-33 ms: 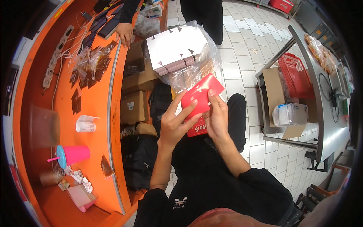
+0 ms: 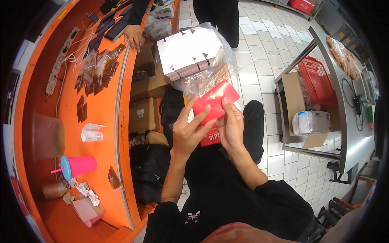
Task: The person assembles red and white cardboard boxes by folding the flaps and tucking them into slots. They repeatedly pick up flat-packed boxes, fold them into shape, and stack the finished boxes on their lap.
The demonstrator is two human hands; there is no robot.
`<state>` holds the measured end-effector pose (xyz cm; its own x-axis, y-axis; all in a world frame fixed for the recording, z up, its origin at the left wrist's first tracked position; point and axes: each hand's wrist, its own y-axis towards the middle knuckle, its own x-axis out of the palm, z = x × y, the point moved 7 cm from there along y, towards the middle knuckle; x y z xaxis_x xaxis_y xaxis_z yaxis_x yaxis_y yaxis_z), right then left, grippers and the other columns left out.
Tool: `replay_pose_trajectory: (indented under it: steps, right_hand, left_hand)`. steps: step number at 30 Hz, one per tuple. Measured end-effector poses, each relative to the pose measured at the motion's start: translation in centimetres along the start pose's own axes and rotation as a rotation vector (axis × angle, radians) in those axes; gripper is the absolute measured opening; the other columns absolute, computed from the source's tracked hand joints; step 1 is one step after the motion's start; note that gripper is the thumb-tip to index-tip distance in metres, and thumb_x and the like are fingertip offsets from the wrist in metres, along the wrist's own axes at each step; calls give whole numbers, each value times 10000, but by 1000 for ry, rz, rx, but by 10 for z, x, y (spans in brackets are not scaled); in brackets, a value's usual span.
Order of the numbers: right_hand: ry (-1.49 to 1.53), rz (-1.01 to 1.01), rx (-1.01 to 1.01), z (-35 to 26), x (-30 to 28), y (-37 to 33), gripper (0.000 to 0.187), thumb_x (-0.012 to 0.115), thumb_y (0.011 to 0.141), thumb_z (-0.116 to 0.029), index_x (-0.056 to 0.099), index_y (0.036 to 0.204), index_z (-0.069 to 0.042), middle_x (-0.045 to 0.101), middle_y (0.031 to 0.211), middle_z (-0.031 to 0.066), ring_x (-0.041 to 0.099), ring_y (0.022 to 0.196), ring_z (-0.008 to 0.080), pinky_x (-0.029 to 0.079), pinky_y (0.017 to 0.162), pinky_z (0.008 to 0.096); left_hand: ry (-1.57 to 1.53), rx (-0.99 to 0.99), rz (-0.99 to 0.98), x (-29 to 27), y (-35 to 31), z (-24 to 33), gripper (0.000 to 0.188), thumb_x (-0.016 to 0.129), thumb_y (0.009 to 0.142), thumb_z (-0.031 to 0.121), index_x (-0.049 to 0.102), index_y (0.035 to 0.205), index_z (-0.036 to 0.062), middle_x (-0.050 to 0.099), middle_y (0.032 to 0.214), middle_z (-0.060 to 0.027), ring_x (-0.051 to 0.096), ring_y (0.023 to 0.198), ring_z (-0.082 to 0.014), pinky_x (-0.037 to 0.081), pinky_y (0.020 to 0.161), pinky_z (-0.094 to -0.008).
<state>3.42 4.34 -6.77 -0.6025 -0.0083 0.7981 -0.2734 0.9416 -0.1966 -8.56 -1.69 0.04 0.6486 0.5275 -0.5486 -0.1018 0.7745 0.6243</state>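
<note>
In front of my body both hands hold a glossy red folded paperboard piece (image 2: 214, 100). My left hand (image 2: 185, 131) closes on its left side, fingers across the red face. My right hand (image 2: 231, 127) grips its right edge with thumb and fingers. Below it, between my wrists, shows a red printed panel (image 2: 210, 139) with white lettering; whether it joins the upper piece I cannot tell. Just beyond my hands, a stack of flat white notched cardboard sheets (image 2: 188, 48) lies in a clear plastic bag (image 2: 230, 60).
Left is an orange counter (image 2: 103, 133) with small brown sachets (image 2: 99, 73), a pink cup (image 2: 81, 167) and a receipt (image 2: 92, 133). Another person's hand (image 2: 133, 37) rests on its edge. Cardboard boxes (image 2: 144, 115) sit below. Right stands a steel table (image 2: 354, 133) with a red basket (image 2: 318, 83) underneath.
The red piece and my right hand have shifted very slightly left. Nothing else has visibly moved.
</note>
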Motion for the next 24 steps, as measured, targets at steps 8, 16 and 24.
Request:
replay_pose_trajectory:
  steps: [8, 16, 24]
  right_hand:
    - [-241, -228, 80, -15, -4, 14, 251, 629, 1032, -211, 683, 1098, 25, 737, 979, 101, 716, 831, 140, 599, 747, 285]
    - [-329, -92, -51, -70, -22, 55, 282, 761, 927, -149, 660, 1136, 11, 737, 1020, 85, 682, 969, 146, 555, 881, 314]
    - [29, -25, -102, -26, 36, 3, 283, 821, 881, -125, 666, 1104, -48, 677, 1008, 51, 660, 977, 159, 572, 878, 331]
  left_hand:
    - [-86, 144, -161, 2, 20, 9, 510, 887, 691, 154, 739, 1175, 88, 611, 1370, -214, 640, 1207, -357, 551, 973, -430]
    - [161, 350, -261, 3, 14, 11, 468, 830, 682, 67, 753, 1142, 106, 594, 1420, -174, 583, 1306, -354, 508, 1055, -469]
    - [-108, 176, 203, -3, 15, 10, 527, 873, 684, 83, 712, 1184, 51, 594, 1390, -231, 661, 1179, -390, 606, 907, -432]
